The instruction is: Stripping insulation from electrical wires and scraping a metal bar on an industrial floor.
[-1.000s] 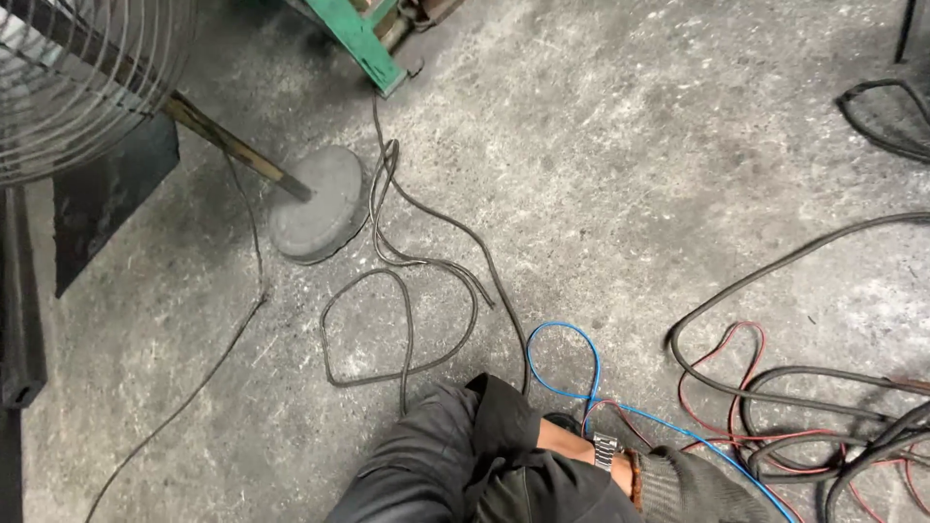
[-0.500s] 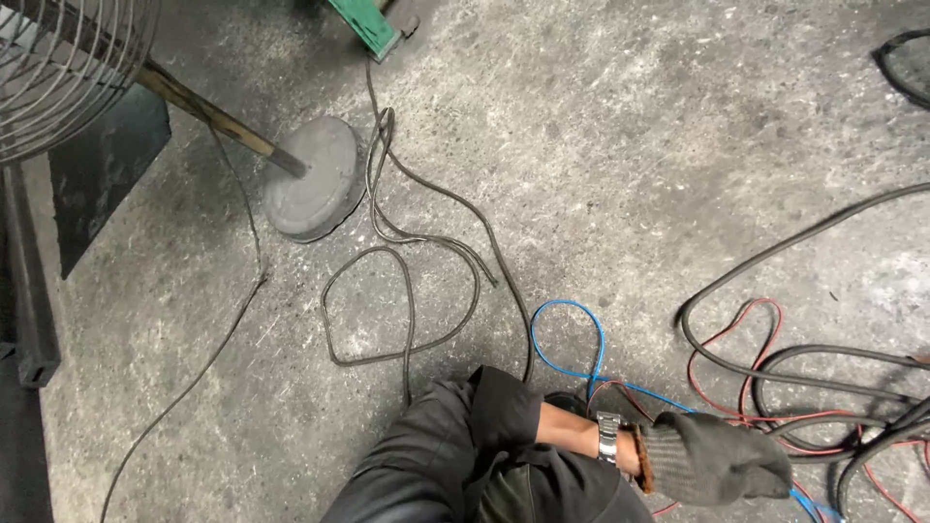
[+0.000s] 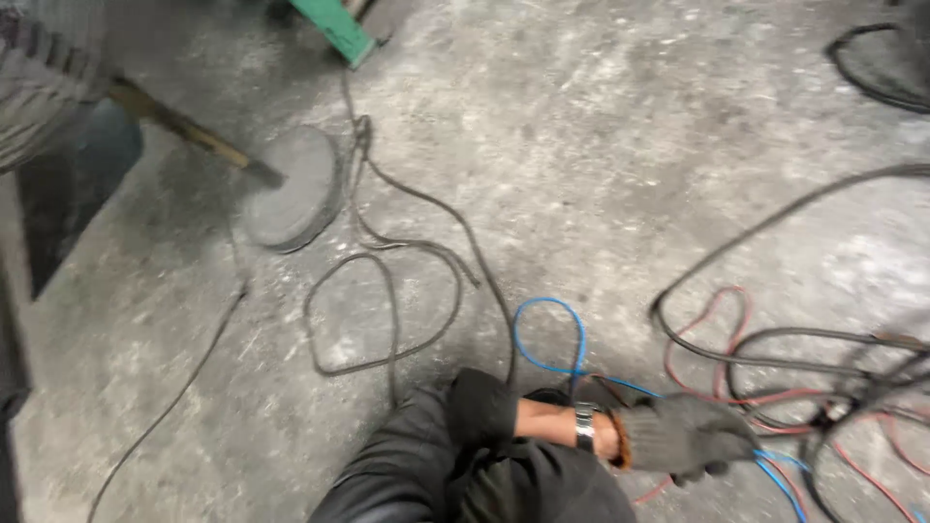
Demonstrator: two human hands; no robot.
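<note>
My left hand wears a grey work glove, with a wristwatch and a dark rolled-up sleeve behind it. It reaches low to the right across my body, just above the concrete floor. Its fingers are curled down around a thin blue cable. That cable makes a loop on the floor left of the hand and comes out again under the glove on the right. Red cables and black cables lie tangled right beside the hand. My right hand is out of view.
A round grey fan base with a slanting pole stands at the upper left, and a dark cord loops from it over the floor. A green metal piece is at the top. Another black cable lies at the top right.
My gloved hand has slid to the right along the blue cable, toward the tangle of red and black cables. The view has shifted, so the fan has moved further out of view at the left.
</note>
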